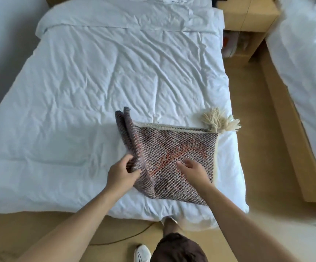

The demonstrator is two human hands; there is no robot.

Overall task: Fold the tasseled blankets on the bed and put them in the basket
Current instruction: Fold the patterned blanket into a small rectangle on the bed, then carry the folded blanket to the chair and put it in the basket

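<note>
Head view, lower centre of frame: one folded tasseled blanket (172, 159) on one white bed (77, 101), near its lower right corner. Two bare hands on it: left hand (122, 173) pinching the raised fold at the blanket's left edge, right hand (193, 171) loose, fingers spread, resting atop the weave. Cream tassels (219, 121) bunched at upper right corner.

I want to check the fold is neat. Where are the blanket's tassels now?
In the head view, the cream tassels bunch at the folded blanket's far right corner, near the bed's right edge.
</note>
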